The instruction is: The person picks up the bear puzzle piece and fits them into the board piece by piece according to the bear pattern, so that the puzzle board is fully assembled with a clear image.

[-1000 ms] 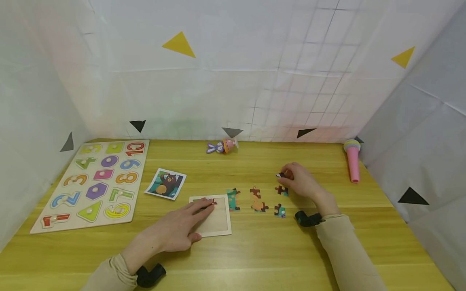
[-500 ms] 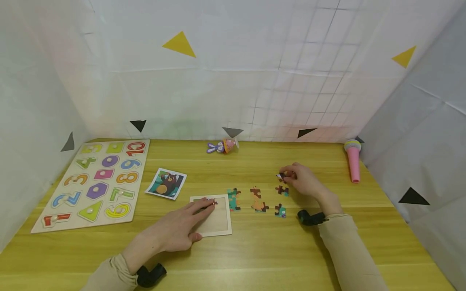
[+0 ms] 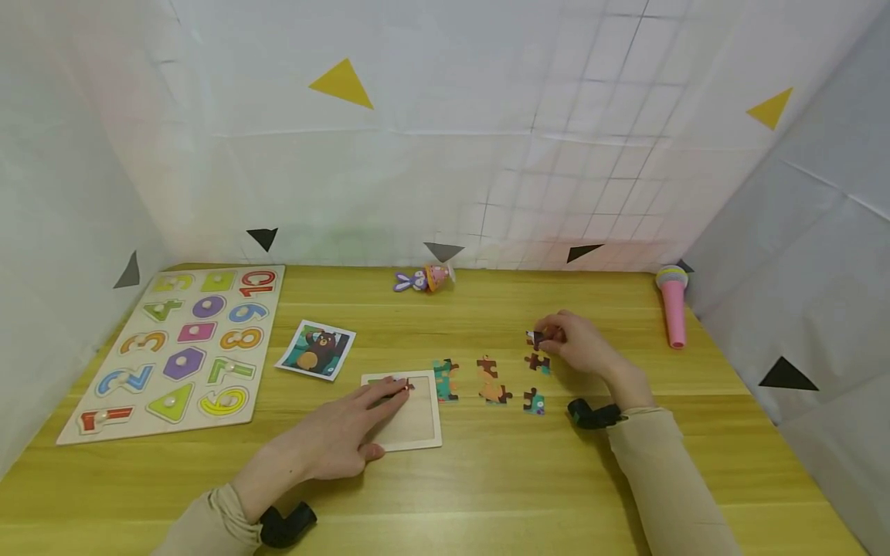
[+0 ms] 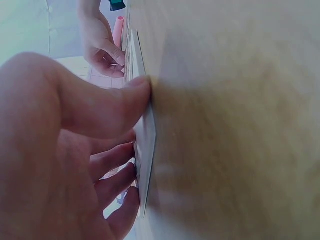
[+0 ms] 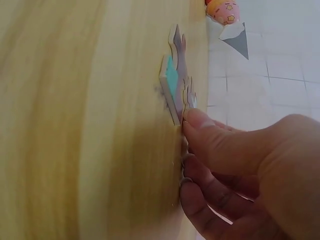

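Note:
My left hand (image 3: 341,436) lies across a square wooden puzzle tray (image 3: 436,413), fingers fairly straight on its far left part and thumb at the near edge. A dark piece sits inside the tray, partly hidden under those fingertips. In the left wrist view the thumb touches the tray's rim (image 4: 146,150). My right hand (image 3: 577,344) pinches a dark puzzle piece (image 3: 532,338) at the table surface. Just nearer lie a brown-and-teal piece (image 3: 538,363) and a teal piece (image 3: 534,401). The right wrist view shows the thumb close beside a teal-topped piece (image 5: 171,77).
More puzzle pieces (image 3: 495,394) lie between tray and right hand, with teal ones (image 3: 447,381) against the tray's right edge. A bear picture card (image 3: 316,351), a number board (image 3: 174,355), a bunny toy (image 3: 424,279) and a pink toy microphone (image 3: 673,309) lie around them.
The dark piece in my right hand has shifted slightly toward me and now looks flatter, close above the brown-and-teal piece. My left hand and the tray keep their place.

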Demonstrator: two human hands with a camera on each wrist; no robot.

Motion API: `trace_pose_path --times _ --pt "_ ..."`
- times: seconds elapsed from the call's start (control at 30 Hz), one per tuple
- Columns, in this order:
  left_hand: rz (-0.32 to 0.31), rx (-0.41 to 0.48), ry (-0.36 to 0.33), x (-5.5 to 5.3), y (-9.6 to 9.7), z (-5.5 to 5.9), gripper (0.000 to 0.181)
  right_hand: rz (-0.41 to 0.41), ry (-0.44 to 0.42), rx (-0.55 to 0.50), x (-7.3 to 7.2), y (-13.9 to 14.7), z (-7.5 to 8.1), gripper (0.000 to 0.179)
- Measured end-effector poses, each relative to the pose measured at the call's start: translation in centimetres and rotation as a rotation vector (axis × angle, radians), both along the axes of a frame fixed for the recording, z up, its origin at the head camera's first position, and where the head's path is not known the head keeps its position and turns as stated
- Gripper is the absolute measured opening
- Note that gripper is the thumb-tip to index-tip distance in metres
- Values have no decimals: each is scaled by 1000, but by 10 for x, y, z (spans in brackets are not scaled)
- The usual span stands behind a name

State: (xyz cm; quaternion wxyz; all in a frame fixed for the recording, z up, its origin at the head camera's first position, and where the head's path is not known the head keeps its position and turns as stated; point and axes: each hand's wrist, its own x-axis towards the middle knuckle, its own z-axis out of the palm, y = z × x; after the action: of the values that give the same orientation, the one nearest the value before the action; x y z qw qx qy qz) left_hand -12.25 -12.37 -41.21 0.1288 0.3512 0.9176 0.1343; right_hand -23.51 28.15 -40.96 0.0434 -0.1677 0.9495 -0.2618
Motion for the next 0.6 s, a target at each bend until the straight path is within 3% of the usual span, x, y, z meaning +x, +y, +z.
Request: trace_pose_path --times 0.6 --pt "-8 -7 14 0 0 0 74 18 46 25 -1 1 -2 15"
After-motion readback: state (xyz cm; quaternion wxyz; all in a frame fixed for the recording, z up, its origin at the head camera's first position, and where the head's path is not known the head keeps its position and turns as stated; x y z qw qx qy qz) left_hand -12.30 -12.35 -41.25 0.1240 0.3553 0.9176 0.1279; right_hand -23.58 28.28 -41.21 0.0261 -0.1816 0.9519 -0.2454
